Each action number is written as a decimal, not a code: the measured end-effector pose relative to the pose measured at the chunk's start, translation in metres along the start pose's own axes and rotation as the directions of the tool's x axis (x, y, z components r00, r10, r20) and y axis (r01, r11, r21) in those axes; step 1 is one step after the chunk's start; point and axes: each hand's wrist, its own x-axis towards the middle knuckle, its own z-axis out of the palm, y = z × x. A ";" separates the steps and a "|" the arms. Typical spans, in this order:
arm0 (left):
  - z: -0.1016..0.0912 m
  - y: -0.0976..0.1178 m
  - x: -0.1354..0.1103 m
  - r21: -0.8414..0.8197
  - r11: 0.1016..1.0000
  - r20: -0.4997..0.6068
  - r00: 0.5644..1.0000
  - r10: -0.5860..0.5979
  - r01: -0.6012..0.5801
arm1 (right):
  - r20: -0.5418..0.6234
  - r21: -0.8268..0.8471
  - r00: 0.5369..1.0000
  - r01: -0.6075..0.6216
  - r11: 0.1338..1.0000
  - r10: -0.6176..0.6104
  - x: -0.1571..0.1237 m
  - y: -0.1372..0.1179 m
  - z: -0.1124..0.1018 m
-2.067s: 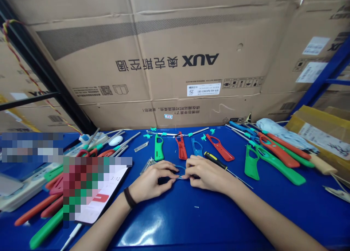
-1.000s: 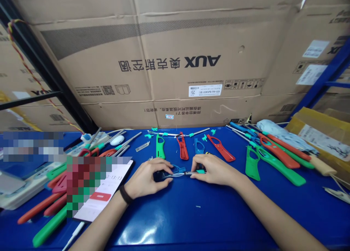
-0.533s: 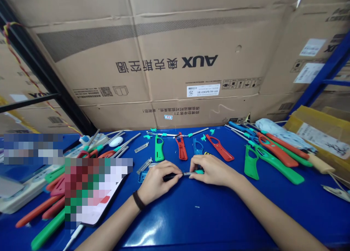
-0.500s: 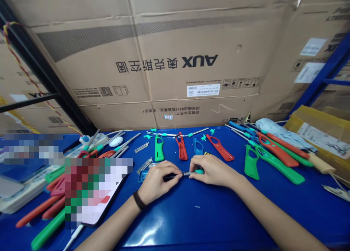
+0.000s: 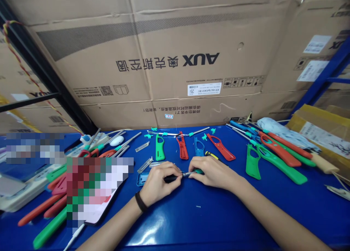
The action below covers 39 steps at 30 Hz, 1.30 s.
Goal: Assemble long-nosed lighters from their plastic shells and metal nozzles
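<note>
Two grips closed, left hand (image 5: 160, 181) around a black-ended metal rod (image 5: 186, 174), right hand (image 5: 212, 172) on its far end

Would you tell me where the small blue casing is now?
In the head view, the casing lies just left of the left hand, below a metal strip.

From my remote seat, the body on this feed comes down to two bare forearms (image 5: 273, 211) tapering into a left hand (image 5: 160, 183) and a right hand (image 5: 210, 172), all slim in build. Around the left wrist sits a narrow black band (image 5: 140, 202) (plain as far as I can make out, though any small marking would be too fine for this camera). The right wrist is bare, and both arms run out past the bottom edge of my view.
</note>
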 end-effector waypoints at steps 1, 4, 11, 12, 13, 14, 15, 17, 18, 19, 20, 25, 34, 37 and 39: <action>0.000 0.000 0.000 -0.002 1.000 -0.005 1.000 -0.002 0.002 | -0.001 -0.011 1.000 0.005 1.000 -0.005 0.000 -0.001 0.000; 0.001 0.001 0.000 -0.010 1.000 -0.022 1.000 -0.005 0.005 | -0.008 -0.045 1.000 0.023 0.999 -0.023 0.000 -0.002 0.002; 0.000 -0.001 -0.001 -0.034 0.999 -0.023 1.000 -0.012 0.011 | -0.058 -0.037 0.996 0.071 0.997 -0.073 0.000 0.001 0.007; -0.001 -0.001 -0.001 -0.038 0.999 -0.022 1.000 -0.015 0.015 | -0.067 -0.021 0.995 0.071 0.997 -0.073 0.001 0.001 0.006; -0.002 -0.001 0.000 -0.042 0.999 -0.018 1.000 -0.018 0.017 | -0.071 -0.004 0.995 0.069 0.998 -0.070 0.001 0.001 0.006; -0.003 -0.001 0.000 -0.046 0.999 -0.013 1.000 -0.019 0.018 | -0.072 0.013 0.995 0.066 0.998 -0.065 0.001 0.002 0.005; -0.004 -0.002 0.000 -0.050 0.999 -0.008 1.000 -0.019 0.019 | -0.071 0.027 0.996 0.061 0.998 -0.059 0.001 0.002 0.004; -0.006 -0.002 0.000 -0.057 0.998 -0.001 1.000 -0.020 0.020 | -0.075 0.044 0.996 0.047 0.998 -0.043 0.001 0.002 0.003; -0.007 -0.002 0.001 -0.060 0.998 0.000 1.000 -0.021 0.021 | -0.080 0.049 0.996 0.040 0.998 -0.036 0.000 0.002 0.002; -0.008 -0.002 0.001 -0.063 0.998 0.001 1.000 -0.023 0.023 | -0.085 0.052 0.996 0.034 0.998 -0.030 0.000 0.002 0.002; -0.009 -0.002 0.001 -0.066 0.998 0.001 1.000 -0.024 0.024 | -0.088 0.056 0.996 0.032 0.998 -0.027 0.000 0.002 0.002; -0.011 -0.003 0.000 -0.086 0.996 0.012 1.000 -0.027 0.028 | -0.089 0.085 0.995 0.042 0.995 -0.034 0.000 0.002 0.003; -0.011 -0.007 -0.002 -0.099 0.995 0.022 1.000 -0.023 0.025 | -0.095 0.104 0.995 0.048 0.993 -0.038 0.000 0.002 0.003; -0.011 -0.007 -0.002 -0.100 0.995 0.022 0.999 -0.027 0.029 | -0.103 0.107 0.994 0.052 0.993 -0.041 0.000 0.001 0.003; -0.011 -0.007 -0.002 -0.100 0.994 0.022 0.999 -0.029 0.032 | -0.106 0.111 0.993 0.059 0.992 -0.047 0.000 0.001 0.004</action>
